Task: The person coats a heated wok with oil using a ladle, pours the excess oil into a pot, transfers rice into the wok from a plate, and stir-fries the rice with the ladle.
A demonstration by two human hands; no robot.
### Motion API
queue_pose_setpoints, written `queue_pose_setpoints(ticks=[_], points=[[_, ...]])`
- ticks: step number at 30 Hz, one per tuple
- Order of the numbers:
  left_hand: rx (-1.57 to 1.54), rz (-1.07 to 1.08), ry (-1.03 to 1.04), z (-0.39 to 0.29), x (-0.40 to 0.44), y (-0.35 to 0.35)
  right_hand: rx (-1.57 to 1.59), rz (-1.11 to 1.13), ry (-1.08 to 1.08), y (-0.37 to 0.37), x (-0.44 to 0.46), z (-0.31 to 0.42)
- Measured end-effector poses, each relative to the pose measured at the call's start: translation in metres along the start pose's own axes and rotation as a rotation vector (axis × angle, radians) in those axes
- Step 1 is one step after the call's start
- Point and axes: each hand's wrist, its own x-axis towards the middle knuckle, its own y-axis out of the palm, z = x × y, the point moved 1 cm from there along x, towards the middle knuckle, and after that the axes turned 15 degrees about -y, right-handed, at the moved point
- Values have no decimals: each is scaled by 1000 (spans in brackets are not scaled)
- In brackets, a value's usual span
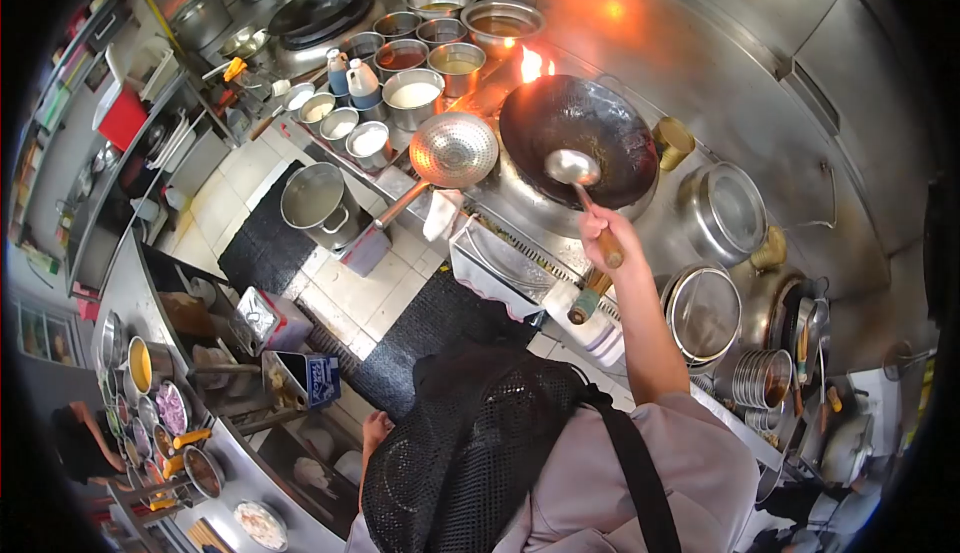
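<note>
My right hand [607, 236] is closed around the wooden handle of a ladle [573, 166]. The ladle's steel bowl rests over the inside of a dark wok [545, 113], whose base shows only an oily sheen. Flames [533, 63] rise behind the wok's far left rim. My left hand [376, 427] hangs low beside my body, partly hidden by the black mesh cap [460, 443]; its visible fingers are curled, and nothing shows in them. A perforated strainer [453, 150] with a wooden handle lies left of the wok.
Steel pots of liquids and seasonings, including a white-filled pot [412, 90], crowd the stove's left. A large pot [318, 200] stands below them. Right of the wok are a metal basin [728, 208] and round sieves [704, 315]. A prep counter [300, 513] with bowls runs behind.
</note>
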Motion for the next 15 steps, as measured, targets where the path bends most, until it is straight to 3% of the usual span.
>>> queue_pose_setpoints(ticks=[2, 5, 7, 11, 13, 14, 15], points=[[52, 52, -1, 4, 2, -1, 103, 87, 54, -16, 31, 17], [-59, 5, -51, -6, -16, 6, 257, -57, 124, -37, 65, 30], [-136, -11, -19, -22, -33, 14, -62, 90, -136, -67, 94, 22], [-275, -76, 55, -50, -58, 28, -290, -131, -399, -66, 80, -21], [-9, -115, 56, -56, -58, 21, -217, -182, -274, -36, 47, -31], [-10, -118, 57, -54, -60, 22, -139, -238, -159, -22, 30, -32], [-138, -101, 6, -50, -64, 27, -27, -150, -21, -8, 16, -27]])
